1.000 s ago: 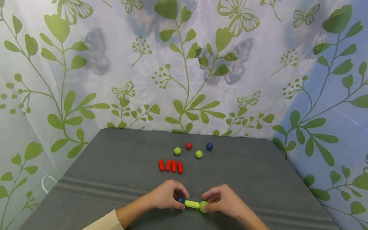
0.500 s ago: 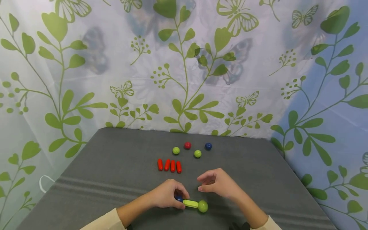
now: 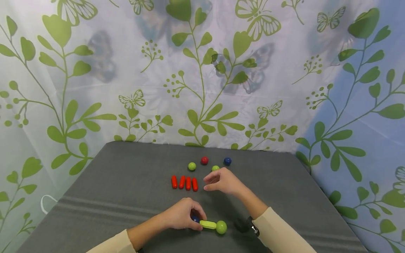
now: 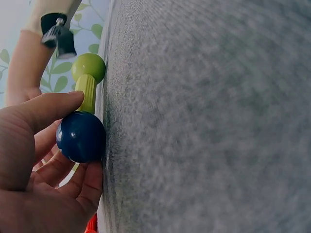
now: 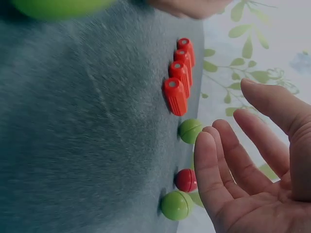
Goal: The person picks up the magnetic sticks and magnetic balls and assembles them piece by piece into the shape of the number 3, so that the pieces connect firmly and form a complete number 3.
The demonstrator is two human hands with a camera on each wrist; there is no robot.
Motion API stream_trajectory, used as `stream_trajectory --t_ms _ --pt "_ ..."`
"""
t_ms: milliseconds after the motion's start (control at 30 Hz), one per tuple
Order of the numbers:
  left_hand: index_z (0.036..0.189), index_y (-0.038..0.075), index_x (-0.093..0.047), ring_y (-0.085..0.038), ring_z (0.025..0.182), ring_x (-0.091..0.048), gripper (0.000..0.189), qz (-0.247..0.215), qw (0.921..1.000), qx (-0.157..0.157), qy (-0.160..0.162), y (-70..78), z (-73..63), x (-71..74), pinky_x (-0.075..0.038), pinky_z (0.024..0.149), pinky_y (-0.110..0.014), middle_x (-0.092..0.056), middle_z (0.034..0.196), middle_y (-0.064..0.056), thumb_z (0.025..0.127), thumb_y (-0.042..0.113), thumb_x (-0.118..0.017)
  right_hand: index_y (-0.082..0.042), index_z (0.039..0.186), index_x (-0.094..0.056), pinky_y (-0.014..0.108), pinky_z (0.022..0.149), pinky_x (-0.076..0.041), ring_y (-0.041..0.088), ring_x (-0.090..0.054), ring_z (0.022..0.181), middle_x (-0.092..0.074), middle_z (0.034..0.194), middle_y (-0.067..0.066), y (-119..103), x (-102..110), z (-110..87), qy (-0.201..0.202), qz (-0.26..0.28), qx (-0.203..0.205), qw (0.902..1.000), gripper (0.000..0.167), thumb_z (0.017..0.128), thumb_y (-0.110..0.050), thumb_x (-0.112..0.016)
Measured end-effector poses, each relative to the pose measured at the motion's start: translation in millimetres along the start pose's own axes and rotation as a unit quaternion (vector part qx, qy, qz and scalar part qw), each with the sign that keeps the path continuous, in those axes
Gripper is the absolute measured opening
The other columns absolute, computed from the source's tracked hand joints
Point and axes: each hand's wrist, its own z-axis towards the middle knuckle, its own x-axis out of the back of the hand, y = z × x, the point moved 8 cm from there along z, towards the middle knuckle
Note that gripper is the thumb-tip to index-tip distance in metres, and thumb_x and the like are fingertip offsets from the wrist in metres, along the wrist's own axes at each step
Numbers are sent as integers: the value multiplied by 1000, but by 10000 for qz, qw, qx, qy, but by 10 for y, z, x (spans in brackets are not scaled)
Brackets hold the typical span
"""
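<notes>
My left hand (image 3: 185, 215) curls its thumb and fingers round a blue ball (image 4: 81, 137) at the near middle of the table. A yellow-green ribbed rod (image 3: 207, 225) joins that ball to a green ball (image 3: 221, 227) on its right; the three form one straight piece lying on the cloth. Above the table my right hand (image 3: 225, 181) holds nothing, its fingers loosely bent and thumb apart. It is nearest to the red rods (image 5: 176, 96), which lie in a row to its left, and to another green ball (image 3: 215, 168), partly hidden behind it.
Farther back sit a loose green ball (image 3: 192, 166), a red ball (image 3: 204, 160) and a second blue ball (image 3: 227, 161). The grey table (image 3: 136, 168) ends at a leaf-patterned curtain (image 3: 152, 88) behind and on both sides.
My right hand has let go of the joined piece's green ball and moved away, up toward the loose balls and red rods. My left hand stays on the blue ball.
</notes>
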Motion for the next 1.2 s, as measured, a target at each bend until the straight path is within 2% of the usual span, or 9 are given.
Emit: stream_trajectory --t_ms 200,300,367,567,833,1200 --pt "97 10 -80 3 77 -64 17 50 10000 48 -56 4 9 -4 -53 75 -16 -77 90 1 81 8 -85 -9 111 -79 33 82 -59 15 -72 97 -78 110 8 -19 -78 231 -150 -179 35 9997 31 85 -24 -85" --pt "97 11 -80 4 77 -63 17 92 9999 42 -71 -5 15 -8 -53 74 -16 -76 90 4 82 9 -85 -10 109 -79 31 76 -58 12 -70 88 -78 101 3 -21 -137 324 -214 -370 13 9991 30 83 -22 -86" --pt "97 11 -80 4 77 -63 17 106 9999 14 -76 -7 19 -12 -53 74 -16 -76 89 6 82 9 -85 -11 108 -80 31 73 -58 11 -70 82 -77 95 -1 -3 -171 369 -253 -371 -171 9988 30 82 -21 -87" --pt "97 12 -80 3 76 -64 16 68 9999 72 -45 -28 24 -17 -53 74 -16 -75 88 10 81 10 -85 -10 110 -79 35 72 -62 21 -75 76 -76 90 1 114 -245 461 -291 242 -849 9957 32 80 -17 -88" --pt "98 11 -80 1 79 -65 16 16 10000 13 -74 -25 20 -15 -54 75 -17 -77 90 3 82 10 -85 -3 111 -76 37 70 -63 21 -72 69 -74 85 7 175 -323 557 -289 823 -1135 9897 34 79 -9 -87" --pt "99 11 -80 -1 80 -65 17 -15 9999 -30 -132 -5 28 6 -53 76 -18 -77 91 2 82 11 -85 -2 106 -76 37 64 -63 18 -70 63 -75 78 9 216 -358 646 -214 988 -1514 9833 34 75 0 -87"
